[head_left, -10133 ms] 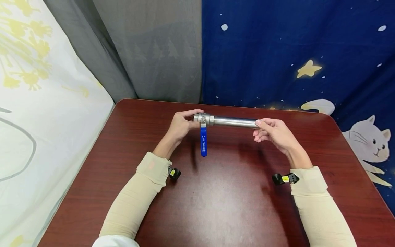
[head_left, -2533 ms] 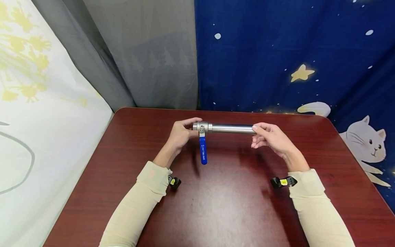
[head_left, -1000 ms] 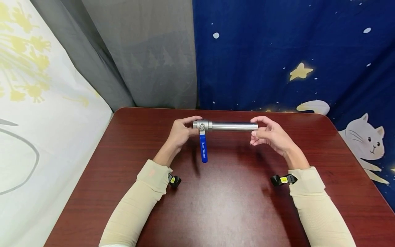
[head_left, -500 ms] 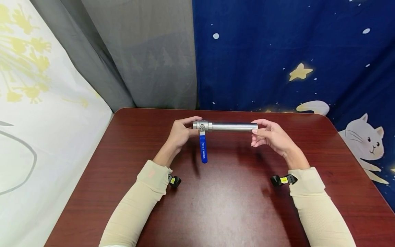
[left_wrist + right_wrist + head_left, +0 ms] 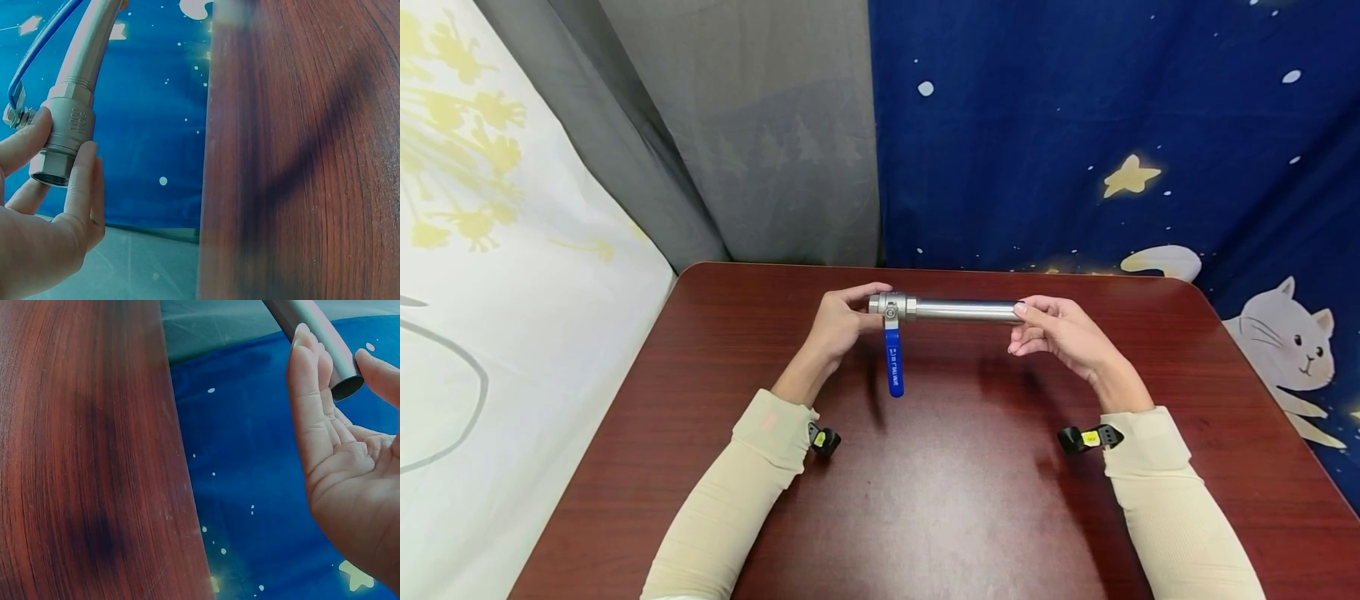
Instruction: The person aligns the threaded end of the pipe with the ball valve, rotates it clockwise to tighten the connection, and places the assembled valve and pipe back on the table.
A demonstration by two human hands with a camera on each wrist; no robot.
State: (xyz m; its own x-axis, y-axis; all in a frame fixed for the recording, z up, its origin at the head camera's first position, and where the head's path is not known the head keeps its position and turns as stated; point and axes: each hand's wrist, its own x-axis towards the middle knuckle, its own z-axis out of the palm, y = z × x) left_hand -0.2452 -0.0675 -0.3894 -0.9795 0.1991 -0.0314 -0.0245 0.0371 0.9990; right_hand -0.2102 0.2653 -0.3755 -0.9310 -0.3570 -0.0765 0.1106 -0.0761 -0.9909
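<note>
A steel ball valve (image 5: 891,307) with a blue lever handle (image 5: 894,360) is joined to a shiny metal pipe (image 5: 964,310); both are held level above the table. My left hand (image 5: 835,325) grips the valve body at its left end, thumb on the near side, fingers behind. In the left wrist view the valve's hex end (image 5: 53,166) opens toward the palm. At the other end, my right hand (image 5: 1067,333) pinches the pipe between thumb and fingers. The right wrist view shows the pipe's hollow open end (image 5: 347,386) between them.
The brown wooden table (image 5: 910,500) spreads beneath both arms, with their shadows on it. A grey curtain (image 5: 775,125) and a blue starry curtain (image 5: 1037,125) hang behind its far edge. White patterned cloth (image 5: 512,333) is at the left.
My right fingers and thumb have shifted around the pipe end: a second ago the thumb sat lower with the end exposed, now it lies over it. The left hand and valve stay nearly still.
</note>
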